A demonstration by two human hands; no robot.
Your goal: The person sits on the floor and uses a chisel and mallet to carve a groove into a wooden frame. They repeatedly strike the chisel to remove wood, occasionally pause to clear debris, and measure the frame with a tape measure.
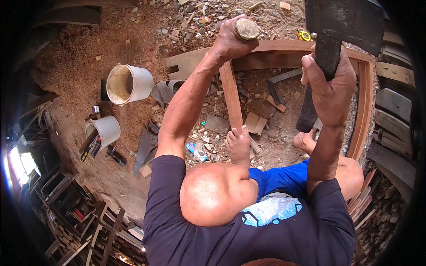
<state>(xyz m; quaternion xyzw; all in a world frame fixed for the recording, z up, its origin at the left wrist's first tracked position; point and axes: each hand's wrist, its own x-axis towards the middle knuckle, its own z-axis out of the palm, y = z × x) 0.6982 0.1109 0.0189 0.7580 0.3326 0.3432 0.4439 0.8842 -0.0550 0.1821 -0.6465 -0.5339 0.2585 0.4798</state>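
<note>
**Chisel and hatchet over a wooden frame**

The fingers of the left hand (pixel 230 40) are wrapped tight around a chisel handle (pixel 246 29), whose round, worn wooden butt end faces the camera above the fist; the blade below is hidden by the hand. The fist sits over the far rail of a reddish wooden frame (pixel 364 106), just where an upright middle bar (pixel 231 95) meets that rail.

The fingers of the right hand (pixel 328 91) are closed around the dark haft of a hatchet (pixel 344 22), the thumb lying along the haft's left side. The broad dark head is raised close to the camera at the far right, well above the frame.

The frame lies flat on ground covered with sawdust, wood chips and offcuts. A bare foot (pixel 238 144) presses on the near end of the middle bar; the other foot (pixel 305 142) rests to the right inside the frame.

To the left stand two white buckets: the larger one (pixel 128 83) farther, tipped on its side, the smaller one (pixel 104 131) nearer with tools stuck in it. A handsaw (pixel 144 150) lies near the smaller bucket. A yellow tape measure (pixel 304 35) sits beyond the far rail.
</note>
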